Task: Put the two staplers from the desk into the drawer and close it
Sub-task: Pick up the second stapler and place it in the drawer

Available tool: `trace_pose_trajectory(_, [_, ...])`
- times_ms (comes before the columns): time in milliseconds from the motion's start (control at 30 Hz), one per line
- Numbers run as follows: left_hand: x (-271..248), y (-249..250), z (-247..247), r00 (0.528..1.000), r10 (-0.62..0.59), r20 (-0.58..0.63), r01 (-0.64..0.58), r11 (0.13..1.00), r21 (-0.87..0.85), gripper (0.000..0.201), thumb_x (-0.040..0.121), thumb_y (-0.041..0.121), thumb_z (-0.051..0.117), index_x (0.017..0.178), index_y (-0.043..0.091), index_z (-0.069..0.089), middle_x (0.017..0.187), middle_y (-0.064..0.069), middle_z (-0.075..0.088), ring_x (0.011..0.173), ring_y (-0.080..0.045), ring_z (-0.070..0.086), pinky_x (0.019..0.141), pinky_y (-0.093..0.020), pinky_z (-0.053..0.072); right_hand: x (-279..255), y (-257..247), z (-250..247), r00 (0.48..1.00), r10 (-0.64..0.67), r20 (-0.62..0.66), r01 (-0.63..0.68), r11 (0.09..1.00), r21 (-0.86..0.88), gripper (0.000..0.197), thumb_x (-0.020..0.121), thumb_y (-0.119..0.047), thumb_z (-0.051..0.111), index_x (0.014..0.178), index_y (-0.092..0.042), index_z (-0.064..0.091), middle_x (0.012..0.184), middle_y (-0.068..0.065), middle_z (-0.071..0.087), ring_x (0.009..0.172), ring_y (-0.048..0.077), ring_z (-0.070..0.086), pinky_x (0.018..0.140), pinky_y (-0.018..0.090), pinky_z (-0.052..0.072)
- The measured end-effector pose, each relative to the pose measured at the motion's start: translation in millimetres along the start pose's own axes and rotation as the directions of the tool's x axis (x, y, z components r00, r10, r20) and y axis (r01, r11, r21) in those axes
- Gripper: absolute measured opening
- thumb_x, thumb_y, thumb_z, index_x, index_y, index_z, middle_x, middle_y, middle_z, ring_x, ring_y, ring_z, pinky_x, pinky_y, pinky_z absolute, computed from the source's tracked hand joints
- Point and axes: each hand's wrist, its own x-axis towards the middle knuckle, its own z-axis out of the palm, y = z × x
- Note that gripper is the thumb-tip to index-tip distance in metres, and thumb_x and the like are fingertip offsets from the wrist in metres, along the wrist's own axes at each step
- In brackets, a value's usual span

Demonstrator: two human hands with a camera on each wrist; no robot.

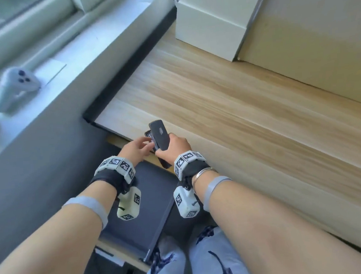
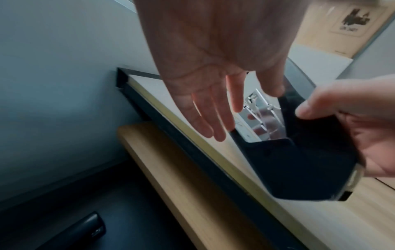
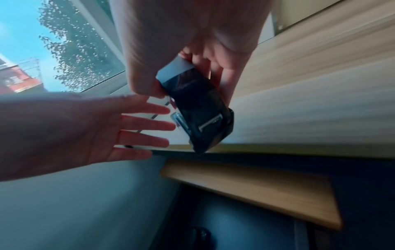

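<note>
My right hand (image 1: 173, 146) grips a black stapler (image 1: 159, 137) over the desk's near-left corner, its jaws slightly parted so the metal staple rail (image 2: 260, 115) shows. My left hand (image 1: 140, 145) is open, its straight fingers (image 3: 149, 125) reaching to the stapler's left side; I cannot tell whether they touch it. Below both hands the drawer (image 1: 152, 206) stands pulled out, dark inside. A second black stapler (image 2: 89, 226) lies on the drawer floor, hidden by my arms in the head view.
The wooden desk (image 1: 226, 94) carries a white box (image 1: 209, 24) at the back and a beige panel (image 1: 310, 40) on the right. A grey windowsill (image 1: 66, 70) on the left holds a white controller (image 1: 16, 87). My knees (image 1: 196, 263) are by the drawer front.
</note>
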Motion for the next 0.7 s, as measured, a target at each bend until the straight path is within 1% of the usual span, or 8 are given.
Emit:
trace_pose_trajectory(100, [-13,-18,-14,0.993,-0.118,0.003,0.117,0.978,-0.175,0.041,0.092,0.041,0.049,0.122,0.014,0.056,0.113,-0.013,0.063,0.090,-0.024,0.063,0.088,-0.040,0.055,-8,-13,28,0.998,-0.050,0.045,0.051,0.999,-0.020,0.047,0.079,-0.036,0.067,0.117,-0.012,0.055,0.111,0.014,0.069,0.104,0.033,0.065,0.079,0.031,0.048])
trace_pose_trajectory(167, [-20,-28,-20,0.983,-0.179,0.027,0.181,0.956,-0.233,0.056,0.084,0.053,0.053,0.121,0.011,0.053,0.114,-0.015,0.062,0.093,-0.032,0.066,0.090,-0.048,0.055,-10,-20,47,0.991,-0.082,0.109,0.090,0.994,-0.066,0.055,0.079,-0.038,0.071,0.124,-0.011,0.054,0.117,0.014,0.067,0.108,0.032,0.064,0.085,0.033,0.050])
trace_pose_trajectory(233, [-23,-36,-21,0.978,-0.207,0.017,0.207,0.961,-0.183,0.060,0.079,0.053,0.059,0.118,0.008,0.052,0.111,-0.016,0.064,0.098,-0.037,0.067,0.084,-0.054,0.056,-11,-23,65,0.981,-0.109,0.158,0.124,0.988,-0.091,0.053,0.081,-0.036,0.071,0.126,-0.012,0.056,0.118,0.014,0.067,0.108,0.031,0.064,0.088,0.034,0.051])
trace_pose_trajectory(400, [-23,-66,-11,0.971,-0.237,-0.028,0.235,0.971,-0.046,0.034,0.081,0.033,0.068,0.100,0.013,0.047,0.100,-0.009,0.057,0.087,-0.026,0.061,0.061,-0.039,0.059,-10,-18,97,0.973,-0.152,0.171,0.176,0.975,-0.132,0.029,0.090,-0.024,0.059,0.116,-0.012,0.062,0.112,0.016,0.070,0.103,0.032,0.064,0.077,0.030,0.046])
trace_pose_trajectory(467, [-20,-78,-7,0.970,-0.242,-0.014,0.242,0.970,-0.020,0.036,0.080,0.031,0.069,0.102,0.010,0.050,0.099,-0.010,0.058,0.088,-0.026,0.062,0.061,-0.041,0.060,-7,-12,103,0.963,-0.161,0.215,0.192,0.972,-0.132,0.025,0.087,-0.021,0.061,0.110,-0.012,0.066,0.108,0.014,0.072,0.103,0.031,0.064,0.075,0.028,0.045])
trace_pose_trajectory(533, [-17,-89,-2,0.970,-0.245,-0.001,0.245,0.969,0.022,0.041,0.078,0.030,0.070,0.108,0.008,0.053,0.101,-0.011,0.060,0.091,-0.028,0.063,0.066,-0.047,0.061,-3,-6,107,0.951,-0.155,0.268,0.195,0.972,-0.128,0.024,0.084,-0.019,0.065,0.106,-0.013,0.068,0.105,0.010,0.074,0.103,0.028,0.065,0.083,0.031,0.052])
trace_pose_trajectory(600, [-16,-99,3,0.972,-0.236,0.000,0.236,0.970,0.065,0.037,0.078,0.028,0.069,0.104,0.009,0.052,0.099,-0.011,0.060,0.089,-0.028,0.063,0.065,-0.046,0.061,0,-2,108,0.941,-0.164,0.297,0.217,0.964,-0.156,0.026,0.084,-0.017,0.066,0.110,-0.014,0.068,0.108,0.006,0.074,0.104,0.024,0.066,0.089,0.030,0.052])
trace_pose_trajectory(700, [-14,-113,9,0.966,-0.258,0.006,0.256,0.959,0.124,0.030,0.077,0.028,0.069,0.094,0.014,0.048,0.093,-0.009,0.060,0.089,-0.031,0.065,0.068,-0.045,0.061,9,0,92,0.953,-0.240,0.186,0.273,0.945,-0.179,0.023,0.090,-0.017,0.059,0.112,-0.016,0.067,0.111,0.005,0.072,0.102,0.023,0.067,0.089,0.028,0.051])
